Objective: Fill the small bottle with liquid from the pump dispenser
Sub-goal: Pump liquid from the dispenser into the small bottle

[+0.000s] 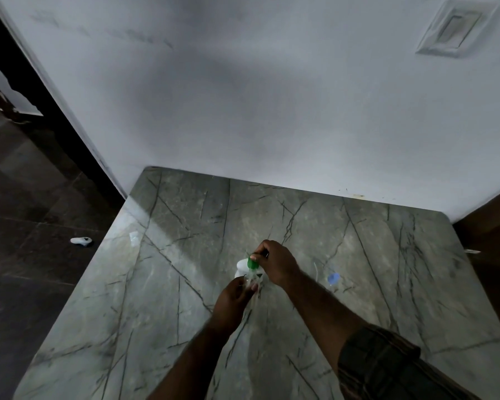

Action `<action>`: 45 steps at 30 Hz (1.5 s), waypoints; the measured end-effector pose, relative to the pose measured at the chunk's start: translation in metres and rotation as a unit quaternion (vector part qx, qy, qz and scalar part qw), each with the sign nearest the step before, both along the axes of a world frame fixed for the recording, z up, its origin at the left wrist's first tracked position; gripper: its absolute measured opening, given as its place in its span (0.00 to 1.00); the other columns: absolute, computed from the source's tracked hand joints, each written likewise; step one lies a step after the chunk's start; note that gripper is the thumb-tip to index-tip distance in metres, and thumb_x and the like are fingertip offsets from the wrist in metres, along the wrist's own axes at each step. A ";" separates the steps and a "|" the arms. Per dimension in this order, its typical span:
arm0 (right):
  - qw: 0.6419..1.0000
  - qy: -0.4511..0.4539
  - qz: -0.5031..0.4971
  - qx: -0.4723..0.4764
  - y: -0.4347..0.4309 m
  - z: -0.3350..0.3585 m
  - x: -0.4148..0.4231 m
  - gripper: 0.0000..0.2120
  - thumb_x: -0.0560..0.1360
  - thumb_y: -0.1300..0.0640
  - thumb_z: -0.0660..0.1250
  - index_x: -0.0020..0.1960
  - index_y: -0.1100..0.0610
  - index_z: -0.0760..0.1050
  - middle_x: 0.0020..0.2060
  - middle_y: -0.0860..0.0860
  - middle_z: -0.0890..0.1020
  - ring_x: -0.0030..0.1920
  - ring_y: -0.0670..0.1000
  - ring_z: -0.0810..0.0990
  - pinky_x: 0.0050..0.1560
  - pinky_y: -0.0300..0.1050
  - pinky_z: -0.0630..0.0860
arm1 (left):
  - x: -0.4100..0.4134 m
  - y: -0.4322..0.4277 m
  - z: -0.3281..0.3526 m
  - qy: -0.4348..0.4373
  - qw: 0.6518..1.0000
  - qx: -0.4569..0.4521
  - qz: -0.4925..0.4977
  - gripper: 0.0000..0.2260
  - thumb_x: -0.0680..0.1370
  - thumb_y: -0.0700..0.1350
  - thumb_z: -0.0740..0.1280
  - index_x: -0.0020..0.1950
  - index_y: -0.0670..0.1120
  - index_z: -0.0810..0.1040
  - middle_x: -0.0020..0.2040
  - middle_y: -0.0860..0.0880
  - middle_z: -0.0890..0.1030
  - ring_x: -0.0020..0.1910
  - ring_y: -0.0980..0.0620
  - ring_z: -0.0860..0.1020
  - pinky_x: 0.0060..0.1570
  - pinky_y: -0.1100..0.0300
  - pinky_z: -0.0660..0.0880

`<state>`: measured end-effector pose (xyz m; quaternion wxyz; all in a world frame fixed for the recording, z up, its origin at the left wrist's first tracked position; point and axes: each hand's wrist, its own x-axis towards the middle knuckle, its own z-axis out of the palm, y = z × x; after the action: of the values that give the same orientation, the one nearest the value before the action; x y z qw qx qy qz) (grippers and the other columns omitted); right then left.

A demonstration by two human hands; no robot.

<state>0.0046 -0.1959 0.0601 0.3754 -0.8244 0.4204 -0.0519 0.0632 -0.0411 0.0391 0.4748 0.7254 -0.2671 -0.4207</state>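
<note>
Grey marble worktop [358, 255] against a white wall. Dead centre: right hand [276, 265] pressing the green-topped pump dispenser [247, 265], left hand [234, 295] grip pinching the small clear bottle [253, 281] at its 6 o'clock. Blue cap [333, 278] lying at 3 o'clock.

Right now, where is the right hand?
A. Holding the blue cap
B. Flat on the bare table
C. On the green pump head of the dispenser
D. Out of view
C: the right hand sits on top of the green pump head, while the blue cap lies apart on the table.
</note>
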 end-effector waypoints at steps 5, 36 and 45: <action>1.000 0.001 -0.001 0.016 -0.002 0.002 0.001 0.06 0.75 0.50 0.70 0.44 0.48 0.75 0.41 0.42 0.78 0.46 0.47 0.79 0.55 0.53 0.78 | 0.000 0.000 0.002 0.012 1.000 -0.004 0.010 0.09 0.78 0.55 0.66 0.53 0.52 0.80 0.45 0.52 0.84 0.44 0.56 0.81 0.45 0.61 0.75; 1.000 -0.005 0.001 0.017 -0.002 0.004 0.000 0.05 0.76 0.49 0.70 0.45 0.49 0.75 0.44 0.45 0.81 0.47 0.48 0.80 0.55 0.53 0.79 | 0.006 0.000 0.005 0.008 1.000 -0.007 -0.011 0.10 0.77 0.57 0.66 0.52 0.53 0.80 0.44 0.51 0.83 0.42 0.55 0.80 0.43 0.60 0.75; 1.000 -0.008 -0.001 0.018 -0.001 0.004 -0.002 0.06 0.76 0.48 0.69 0.44 0.48 0.74 0.43 0.45 0.80 0.46 0.48 0.80 0.53 0.50 0.78 | 0.006 0.001 0.005 0.006 1.000 -0.007 -0.010 0.09 0.78 0.56 0.66 0.49 0.52 0.81 0.42 0.49 0.83 0.38 0.58 0.78 0.43 0.59 0.74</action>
<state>0.0029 -0.1969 0.0640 0.3935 -0.8164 0.4196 -0.0509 0.0690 -0.0399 0.0436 0.4770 0.7170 -0.2744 -0.4279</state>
